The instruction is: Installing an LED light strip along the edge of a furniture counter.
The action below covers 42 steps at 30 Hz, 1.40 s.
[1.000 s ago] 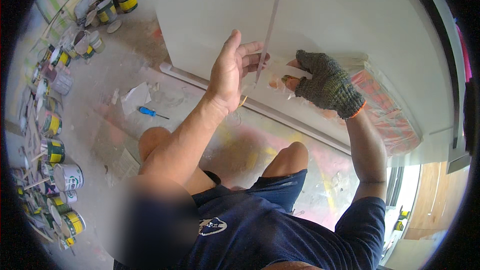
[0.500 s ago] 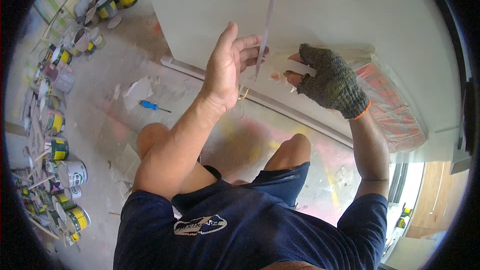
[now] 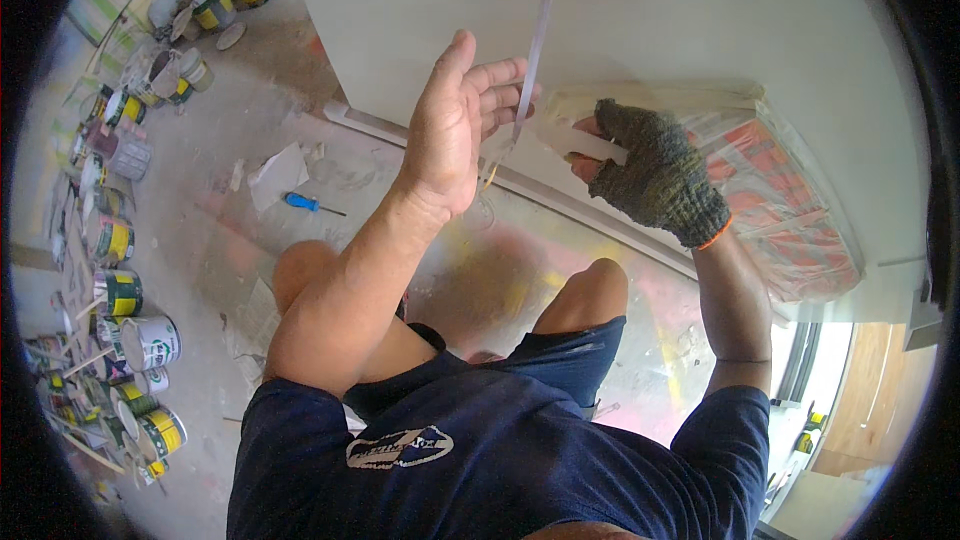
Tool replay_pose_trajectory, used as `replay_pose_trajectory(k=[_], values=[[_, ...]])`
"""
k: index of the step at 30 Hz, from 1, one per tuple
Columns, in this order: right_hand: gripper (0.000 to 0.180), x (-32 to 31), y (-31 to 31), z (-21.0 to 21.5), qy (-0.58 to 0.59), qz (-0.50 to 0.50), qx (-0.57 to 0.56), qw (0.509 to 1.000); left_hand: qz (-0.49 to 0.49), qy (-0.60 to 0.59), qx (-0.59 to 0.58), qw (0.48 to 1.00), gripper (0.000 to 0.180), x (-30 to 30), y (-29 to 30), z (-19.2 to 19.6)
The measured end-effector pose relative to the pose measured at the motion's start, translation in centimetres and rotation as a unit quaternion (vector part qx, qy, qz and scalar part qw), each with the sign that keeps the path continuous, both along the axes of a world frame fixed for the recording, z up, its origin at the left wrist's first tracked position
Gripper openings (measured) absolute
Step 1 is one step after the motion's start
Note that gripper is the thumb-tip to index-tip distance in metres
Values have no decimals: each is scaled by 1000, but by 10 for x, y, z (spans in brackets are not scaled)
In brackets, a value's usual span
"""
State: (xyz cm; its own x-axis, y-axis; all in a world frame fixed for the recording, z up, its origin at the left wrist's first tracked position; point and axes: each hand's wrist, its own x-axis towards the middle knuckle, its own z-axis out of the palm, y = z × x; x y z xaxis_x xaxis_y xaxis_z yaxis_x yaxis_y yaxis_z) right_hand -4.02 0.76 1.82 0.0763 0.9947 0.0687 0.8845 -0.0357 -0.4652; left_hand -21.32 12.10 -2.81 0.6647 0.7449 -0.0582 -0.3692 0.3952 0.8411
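Note:
My left hand (image 3: 460, 125) is bare and raised in front of the pale panel (image 3: 690, 20), its fingers stretched out. A narrow whitish strip (image 3: 536, 50) hangs down across its fingertips, ending in a curled yellowish tip (image 3: 490, 177). Whether the fingertips touch the strip I cannot tell. My right hand (image 3: 660, 170), in a dark knitted fingerless glove with an orange cuff, pinches a flat pale piece (image 3: 600, 147) between thumb and fingers. It is close to the panel, beside a red-and-white area under clear plastic film (image 3: 775, 200). The pale piece's kind is unclear.
A blue-handled screwdriver (image 3: 302, 202) lies on the paint-stained floor (image 3: 400, 280) near a scrap of white paper (image 3: 278, 176). Several paint cans (image 3: 125, 292) and sticks crowd the left side. A ledge (image 3: 560, 195) runs along the panel's foot.
My right hand has shifted slightly down, and the pale piece in it now shows more clearly. My left hand has risen a little, staying beside the hanging strip with fingers extended.

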Motion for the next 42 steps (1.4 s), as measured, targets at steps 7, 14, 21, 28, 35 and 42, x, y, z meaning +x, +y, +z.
replay_pose_trajectory(k=[7, 14, 21, 28, 35, 42], values=[[33, 5, 1, -14, 32, -12, -27, 999, 4, 0, 5, 1000, 96, 2, -1, 0], [33, 9, -7, -38, 56, -3, -7, 998, 13, 1, 11, 1000, 95, 2, -1, -1], [33, 32, -67, -90, -17, 3, 109, 994, 3, 11, -2, 1000, 81, 5, 1, -9], [24, 61, -205, -188, 212, -465, 252, 822, 8, 3, 11, 1000, 87, 7, 2, -4], [29, 39, -351, -448, 313, -663, 189, 653, 6, -1, 24, 1000, 84, 10, -3, -2], [66, -64, -453, -534, 417, -745, 66, 516, 38, 11, 22, 999, 82, 20, -1, -9]])
